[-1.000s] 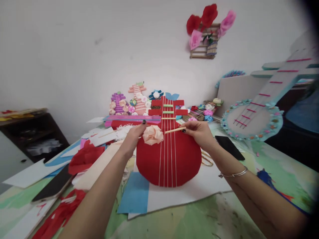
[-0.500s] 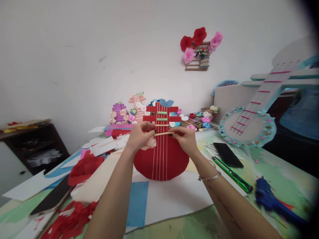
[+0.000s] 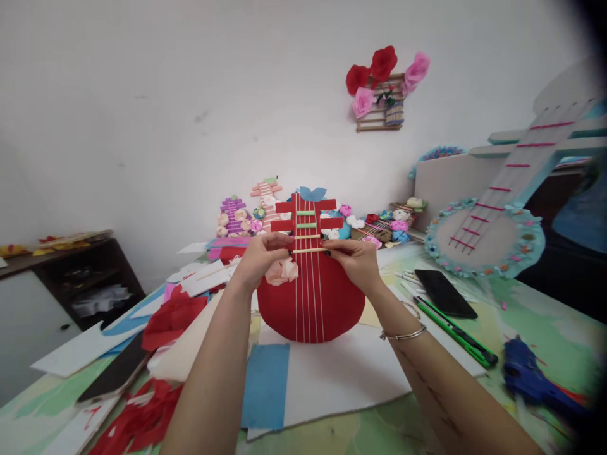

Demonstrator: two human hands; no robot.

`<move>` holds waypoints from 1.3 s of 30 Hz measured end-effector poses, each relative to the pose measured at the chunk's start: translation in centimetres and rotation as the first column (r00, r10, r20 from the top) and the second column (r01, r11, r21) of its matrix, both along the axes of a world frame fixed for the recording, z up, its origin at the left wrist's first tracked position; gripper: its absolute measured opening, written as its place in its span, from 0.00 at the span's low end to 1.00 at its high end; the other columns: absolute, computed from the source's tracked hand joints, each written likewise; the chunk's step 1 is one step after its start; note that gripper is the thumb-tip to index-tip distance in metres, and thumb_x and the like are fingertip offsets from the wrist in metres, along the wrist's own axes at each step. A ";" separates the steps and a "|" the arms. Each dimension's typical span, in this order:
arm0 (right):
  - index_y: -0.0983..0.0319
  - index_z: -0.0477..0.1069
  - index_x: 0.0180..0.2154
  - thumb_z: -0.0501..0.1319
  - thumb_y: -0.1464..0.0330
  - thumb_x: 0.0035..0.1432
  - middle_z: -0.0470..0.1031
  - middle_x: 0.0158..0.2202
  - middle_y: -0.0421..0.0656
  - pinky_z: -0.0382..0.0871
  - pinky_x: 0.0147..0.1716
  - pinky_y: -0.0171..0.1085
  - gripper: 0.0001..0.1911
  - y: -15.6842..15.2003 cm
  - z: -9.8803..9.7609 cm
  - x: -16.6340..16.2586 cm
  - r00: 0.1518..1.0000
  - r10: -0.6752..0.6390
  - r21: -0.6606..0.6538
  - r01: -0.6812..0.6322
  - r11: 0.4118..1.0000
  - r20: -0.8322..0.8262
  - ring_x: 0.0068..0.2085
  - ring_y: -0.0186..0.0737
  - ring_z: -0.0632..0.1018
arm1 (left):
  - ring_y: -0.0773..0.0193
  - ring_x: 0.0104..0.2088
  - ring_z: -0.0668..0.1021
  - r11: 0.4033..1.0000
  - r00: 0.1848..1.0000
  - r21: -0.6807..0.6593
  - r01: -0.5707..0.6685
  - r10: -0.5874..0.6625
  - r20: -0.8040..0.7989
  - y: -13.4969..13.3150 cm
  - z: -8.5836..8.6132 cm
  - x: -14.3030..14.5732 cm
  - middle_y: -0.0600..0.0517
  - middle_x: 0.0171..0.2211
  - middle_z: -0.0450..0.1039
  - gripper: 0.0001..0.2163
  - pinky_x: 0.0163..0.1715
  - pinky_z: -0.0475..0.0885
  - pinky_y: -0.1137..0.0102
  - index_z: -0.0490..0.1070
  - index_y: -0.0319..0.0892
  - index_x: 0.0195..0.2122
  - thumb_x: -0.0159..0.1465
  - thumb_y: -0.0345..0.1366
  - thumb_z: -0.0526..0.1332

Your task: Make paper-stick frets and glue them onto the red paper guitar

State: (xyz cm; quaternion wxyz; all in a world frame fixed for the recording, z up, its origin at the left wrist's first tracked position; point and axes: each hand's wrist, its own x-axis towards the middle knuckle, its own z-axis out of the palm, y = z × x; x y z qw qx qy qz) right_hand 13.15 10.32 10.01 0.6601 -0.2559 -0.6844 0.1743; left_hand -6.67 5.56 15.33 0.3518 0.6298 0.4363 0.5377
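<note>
A red craft lute (image 3: 310,303) with pale strings stands upright in front of me, a pink paper flower (image 3: 282,270) on its left side. Across its neck lie two green strips (image 3: 306,219) and a pale strip (image 3: 307,237) below them. A thin pale stick (image 3: 309,250) runs level over the strings just under that strip. My left hand (image 3: 265,259) pinches the stick's left end between thumb and fingers. Its right end is pinched by my right hand (image 3: 355,258). Whether the stick presses against the strings I cannot tell.
A white board (image 3: 341,385) with a blue patch lies below the lute. Red paper scraps (image 3: 173,316) are at left. On the right are a black phone (image 3: 446,293), a green cutter (image 3: 455,332) and a blue glue gun (image 3: 535,373). A larger white lute (image 3: 478,234) stands behind.
The stick has gone from slightly slanted to nearly level and sits a little higher, closer to the strip above. Both hands still pinch it. The whole view has shifted slightly.
</note>
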 end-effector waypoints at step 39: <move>0.61 0.74 0.32 0.61 0.70 0.50 0.78 0.34 0.43 0.72 0.42 0.40 0.06 -0.3 0.0 0.0 0.986 -0.087 0.093 0.074 0.993 0.144 0.36 0.40 0.79 | 0.54 0.36 0.78 0.998 0.998 -0.057 -0.027 0.030 0.048 -0.5 0.3 0.0 0.46 0.33 0.76 0.10 0.33 0.74 0.62 0.74 0.39 0.29 0.43 0.30 0.67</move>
